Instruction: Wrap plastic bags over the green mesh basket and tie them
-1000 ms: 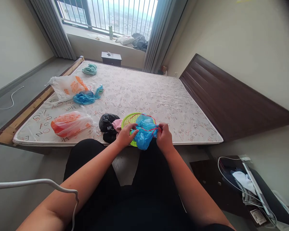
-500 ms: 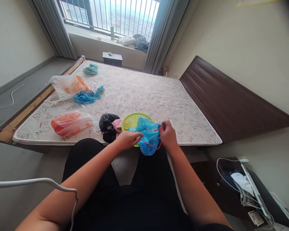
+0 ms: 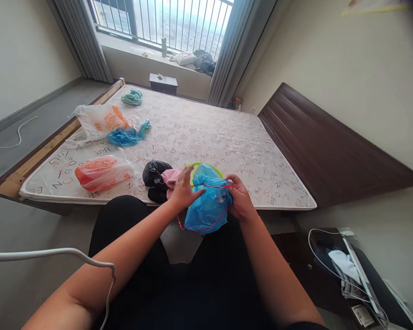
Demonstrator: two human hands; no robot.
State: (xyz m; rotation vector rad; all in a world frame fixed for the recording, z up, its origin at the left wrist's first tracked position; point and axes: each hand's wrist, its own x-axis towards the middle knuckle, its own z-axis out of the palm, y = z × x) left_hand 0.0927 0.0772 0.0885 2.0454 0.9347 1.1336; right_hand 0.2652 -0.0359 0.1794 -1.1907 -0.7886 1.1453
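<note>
Blue bag (image 3: 206, 211) pinched in right grip (image 3: 240, 199); left grip (image 3: 184, 191) spread wide. Mattress (image 3: 192, 123) letters: "N", "R".

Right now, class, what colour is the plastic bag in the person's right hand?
The plastic bag is blue; it shows best in the head view.

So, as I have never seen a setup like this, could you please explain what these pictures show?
No machine here: a bare-handed person wears one camera on their head, looking forward and down, so every picture shares that view. The right hand holds a blue bag with a red cord; the left hand is spread at its edge, perhaps touching. Behind that bag is a green basket. Left of it on the mattress lie something pink, a black bundle, an orange bag, a crumpled blue bag, a white bag and a teal bundle.
</note>
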